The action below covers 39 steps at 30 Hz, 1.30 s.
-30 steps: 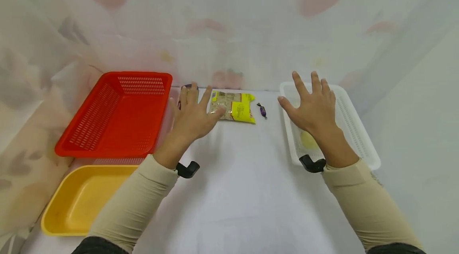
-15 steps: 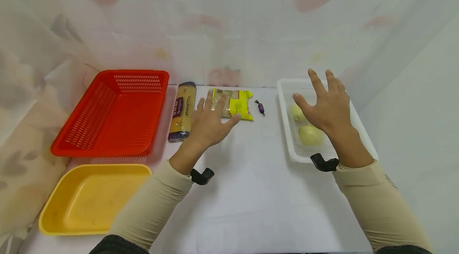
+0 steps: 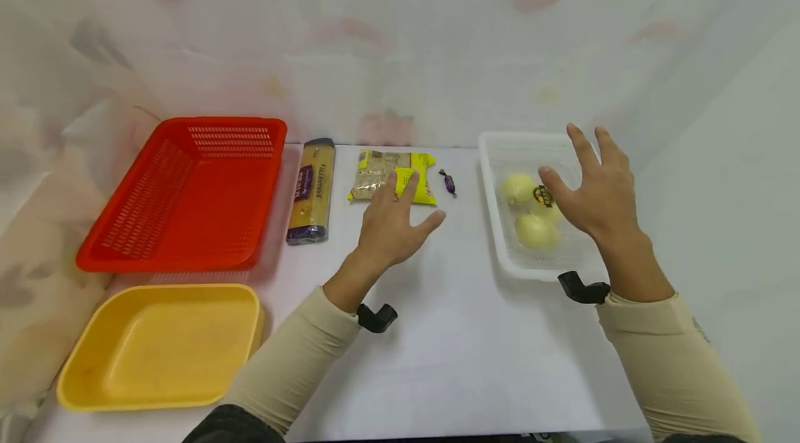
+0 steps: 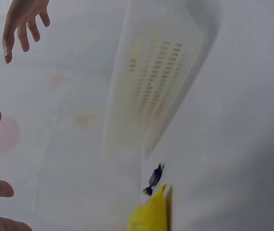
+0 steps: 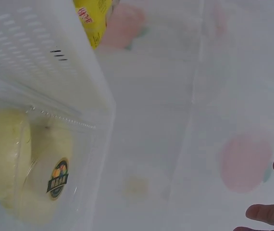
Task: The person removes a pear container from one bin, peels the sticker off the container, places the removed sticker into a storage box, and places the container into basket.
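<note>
My left hand [image 3: 390, 226] hovers with spread fingers in front of a yellow and clear food packet [image 3: 377, 178], holding nothing. Left of it lies a pack of spaghetti [image 3: 314, 187] with purple ends. A small purple wrapped candy [image 3: 448, 182] sits right of the packet. Over the right part of a white basket [image 3: 494, 221] my right hand [image 3: 596, 194] is held up, fingers apart and nothing in them. Inside that basket are pale yellow round fruits [image 5: 5, 151] in a clear plastic pack with a dark label [image 5: 57, 179].
A red basket [image 3: 250, 259] stands at the back left, on or over a pinkish basket mostly hidden beneath it. In front of it is a yellow tub [image 3: 162, 398]. A patterned curtain [image 3: 437, 47] hangs behind the white table [image 3: 437, 360].
Both hands have moved to the right. The spaghetti pack and the pale fruits, largely covered before, are now in plain sight. The head view has shifted slightly.
</note>
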Each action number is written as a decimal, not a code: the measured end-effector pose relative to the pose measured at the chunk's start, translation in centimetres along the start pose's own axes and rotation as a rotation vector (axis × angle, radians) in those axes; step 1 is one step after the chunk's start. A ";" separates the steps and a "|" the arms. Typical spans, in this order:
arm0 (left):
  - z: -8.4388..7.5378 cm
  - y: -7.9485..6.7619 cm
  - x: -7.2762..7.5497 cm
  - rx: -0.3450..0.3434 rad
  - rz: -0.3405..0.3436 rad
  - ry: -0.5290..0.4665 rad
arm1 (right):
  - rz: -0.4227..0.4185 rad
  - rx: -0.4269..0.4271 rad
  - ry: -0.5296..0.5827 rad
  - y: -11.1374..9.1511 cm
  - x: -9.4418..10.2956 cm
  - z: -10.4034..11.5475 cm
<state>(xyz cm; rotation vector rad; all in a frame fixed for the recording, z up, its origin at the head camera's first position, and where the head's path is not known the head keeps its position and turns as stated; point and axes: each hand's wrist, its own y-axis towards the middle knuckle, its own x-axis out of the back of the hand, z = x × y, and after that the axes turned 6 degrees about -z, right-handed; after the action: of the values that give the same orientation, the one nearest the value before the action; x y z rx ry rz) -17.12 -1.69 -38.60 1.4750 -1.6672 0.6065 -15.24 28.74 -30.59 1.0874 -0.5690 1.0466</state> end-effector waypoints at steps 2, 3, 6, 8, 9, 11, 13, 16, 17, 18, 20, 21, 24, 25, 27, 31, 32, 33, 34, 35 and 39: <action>-0.4 -0.1 -0.7 -0.003 0.007 -0.014 | -0.003 -0.006 0.015 -0.1 0.1 -0.4; -0.6 -0.2 -1.0 -0.007 0.008 -0.023 | -0.005 -0.009 0.022 -0.2 0.2 -0.6; -1.2 -0.3 -2.1 -0.035 0.001 -0.058 | -0.009 -0.018 0.040 -0.4 0.3 -1.2; -1.7 -0.4 -2.8 -0.059 -0.002 -0.084 | -0.011 -0.023 0.050 -0.5 0.4 -1.7; -1.9 -0.4 -3.2 -0.070 -0.002 -0.096 | -0.014 -0.024 0.049 -0.5 0.5 -1.9; -2.3 -0.5 -3.9 -0.090 0.004 -0.112 | -0.017 -0.027 0.050 -0.6 0.5 -2.4; -2.7 -0.5 -4.6 -0.108 0.010 -0.112 | -0.021 -0.028 0.049 -0.7 0.6 -2.8; -3.3 -0.6 -5.5 -0.136 0.020 -0.104 | -0.022 -0.031 0.068 -0.6 0.6 -3.4; -3.4 -0.6 -5.9 -0.146 0.024 -0.103 | -0.022 -0.032 0.079 -0.5 0.5 -3.7; -3.6 -0.7 -6.2 -0.156 0.031 -0.105 | -0.022 -0.036 0.090 -0.5 0.5 -3.9; -3.9 -0.8 -6.8 -0.174 0.046 -0.120 | -0.022 -0.049 0.106 -0.4 0.5 -4.3; -4.0 -0.8 -7.2 -0.184 0.053 -0.135 | -0.022 -0.057 0.113 -0.4 0.4 -4.5; -4.3 -0.9 -8.3 -0.217 0.074 -0.195 | -0.016 -0.082 0.130 -0.4 0.3 -5.2; -4.3 -0.9 -8.6 -0.230 0.080 -0.210 | -0.010 -0.093 0.133 -0.4 0.3 -5.4; -4.4 -0.9 -9.3 -0.255 0.092 -0.237 | 0.004 -0.115 0.139 -0.5 0.3 -5.8; -4.8 -0.9 -10.3 -0.292 0.109 -0.242 | 0.029 -0.163 0.136 -0.8 0.4 -6.5; -4.9 -1.0 -10.5 -0.299 0.112 -0.244 | 0.032 -0.172 0.136 -0.9 0.4 -6.6; -5.0 -1.0 -10.7 -0.306 0.115 -0.245 | 0.036 -0.184 0.137 -1.0 0.4 -6.8; -5.1 -1.0 -10.9 -0.310 0.118 -0.244 | 0.040 -0.193 0.139 -1.0 0.4 -7.0; -5.1 -1.0 -11.0 -0.314 0.121 -0.243 | 0.044 -0.204 0.143 -1.1 0.4 -7.1; -5.3 -1.1 -11.7 -0.323 0.142 -0.234 | 0.065 -0.258 0.173 -1.4 0.4 -7.8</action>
<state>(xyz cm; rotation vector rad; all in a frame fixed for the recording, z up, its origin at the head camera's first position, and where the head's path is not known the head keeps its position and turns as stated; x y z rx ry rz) -14.84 9.05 -45.33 1.2357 -1.9581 0.2272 -14.56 35.91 -33.95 0.7495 -0.5845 1.0789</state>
